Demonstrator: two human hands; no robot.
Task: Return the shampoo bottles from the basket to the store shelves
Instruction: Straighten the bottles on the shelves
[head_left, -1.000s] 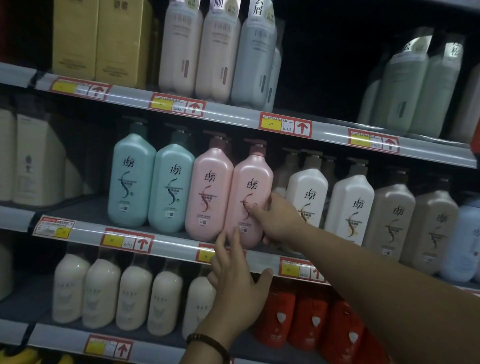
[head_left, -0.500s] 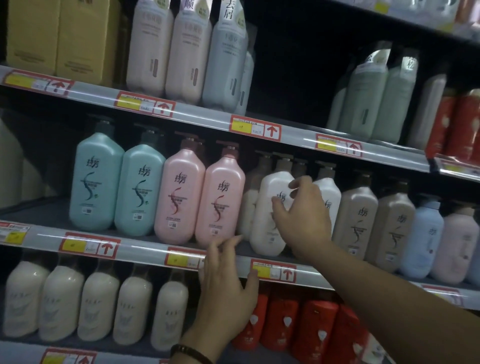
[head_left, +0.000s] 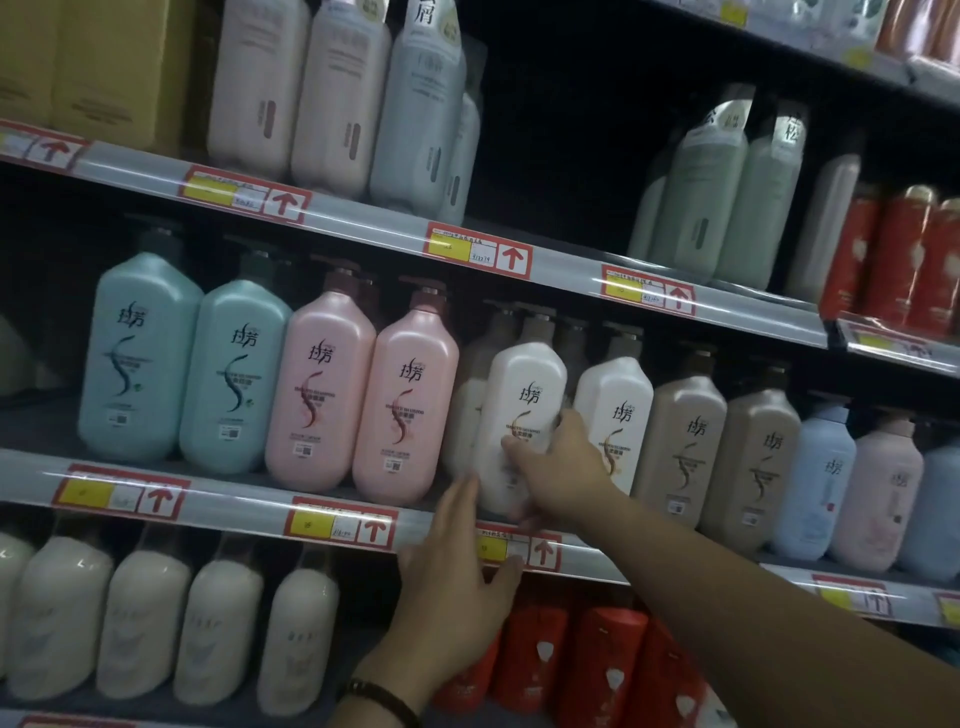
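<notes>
1. Three shelves (head_left: 363, 228) of bottles are running across the view: one above the hands, one level with them, one below.
2. Left of both hands, on the middle shelf, two teal bottles (head_left: 140, 358) and two pink bottles (head_left: 322, 400) are standing upright in a row. The nearer pink one is just beside the left fingertips.
3. Right of the right hand, a second white bottle (head_left: 615, 410) is standing upright, with beige bottles (head_left: 680, 447) lining up farther right.
4. Below the hands, cream bottles (head_left: 140, 623) are standing left of the left wrist, and red bottles (head_left: 545, 660) are showing between the two forearms.
5. The white bottle (head_left: 522, 384) is sitting at the front edge of the middle shelf, between the pink bottles and the second white bottle, in the right hand's grasp.
6. The right hand (head_left: 561, 467) is gripping the white bottle low down, thumb lying across its front and fingers curling round its right side.
7. The left hand (head_left: 457, 587) is lying open, fingers straight and together, reaching up across the rail (head_left: 234, 499). Its fingertips are ending at the white bottle's lower left corner; whether they are touching it I cannot tell.
8. A red and yellow price tag (head_left: 543, 551) is sitting on the rail beside the left thumb, under the right hand.
9. A dark bracelet (head_left: 382, 693) is circling the left wrist.
</notes>
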